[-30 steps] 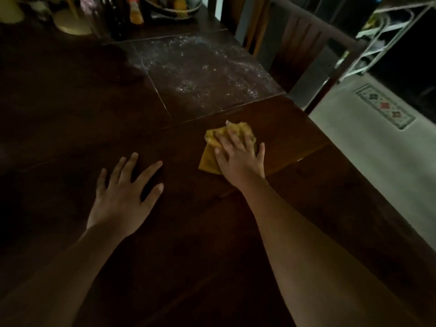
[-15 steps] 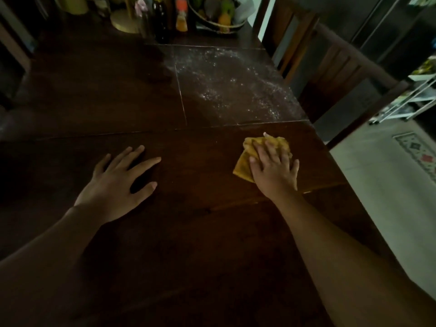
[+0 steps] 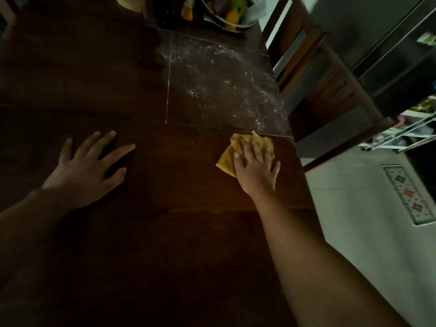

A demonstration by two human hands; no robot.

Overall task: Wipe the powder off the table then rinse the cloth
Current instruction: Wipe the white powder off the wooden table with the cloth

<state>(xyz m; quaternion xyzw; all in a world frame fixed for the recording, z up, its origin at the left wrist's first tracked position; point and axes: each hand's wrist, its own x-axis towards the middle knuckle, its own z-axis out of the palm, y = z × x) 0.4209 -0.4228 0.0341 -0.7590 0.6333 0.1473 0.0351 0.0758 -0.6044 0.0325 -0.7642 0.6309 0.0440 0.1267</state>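
Now the right hand [image 3: 256,171] lies flat on a crumpled yellow cloth [image 3: 227,159], its fingers straight and slightly spread, pressing the cloth onto the dark wooden table [image 3: 165,232] near its right edge. Just beyond the fingertips the cloth's far edge stops short of a seam in the tabletop. Past that seam a scatter of white powder [image 3: 226,83] covers a square panel. Well to the left of those fingers, the left hand [image 3: 87,171] rests palm-down on bare wood, fingers splayed apart and holding nothing. Far beyond the powder stand a small orange bottle [image 3: 187,10] and a round woven basket of fruit [image 3: 231,20]; any labels are too dim to read. To the right of the fingers, off the table, a dark slatted wooden chair [image 3: 330,95] stands close against the edge. Beyond it are a white wire rack [image 3: 405,133] and a patterned rectangular rug [image 3: 410,194] on the pale floor.
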